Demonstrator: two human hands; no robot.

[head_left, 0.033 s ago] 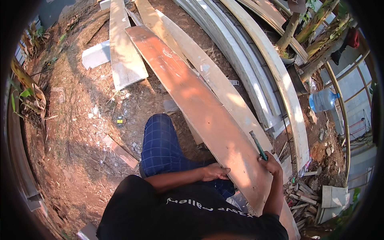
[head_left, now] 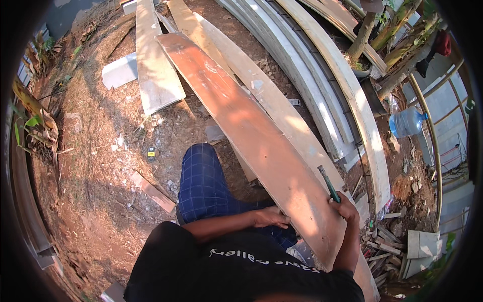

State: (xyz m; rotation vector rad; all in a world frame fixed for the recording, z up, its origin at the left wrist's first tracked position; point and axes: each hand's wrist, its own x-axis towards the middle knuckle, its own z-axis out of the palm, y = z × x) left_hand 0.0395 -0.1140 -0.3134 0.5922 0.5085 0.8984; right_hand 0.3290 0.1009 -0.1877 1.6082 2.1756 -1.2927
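A long reddish-brown wooden board point(head_left: 251, 136) lies slantwise before me, running from the far left to beside my right arm. My left hand point(head_left: 270, 216) is closed at its near left edge, with the thumb along the rim. Over the board's right side, my right hand point(head_left: 346, 205) is wrapped round a green-handled hand tool point(head_left: 330, 185). Its metal shaft points up and away from me; the kind of tip is too small to tell. Under and to the right of the board rests a paler plank point(head_left: 287, 118).
Another plank point(head_left: 157, 75) lies at the far left, beside a white block point(head_left: 119, 70). Long pale beams point(head_left: 307, 80) curve along the right. A tape measure point(head_left: 151, 154) and a wood offcut point(head_left: 153, 191) are on the ground. A blue water jug point(head_left: 405, 124) and scrap wood point(head_left: 388, 246) are at right.
My right hand, with the green-handled tool, has shifted slightly to the right. My left hand stays at the board's edge.
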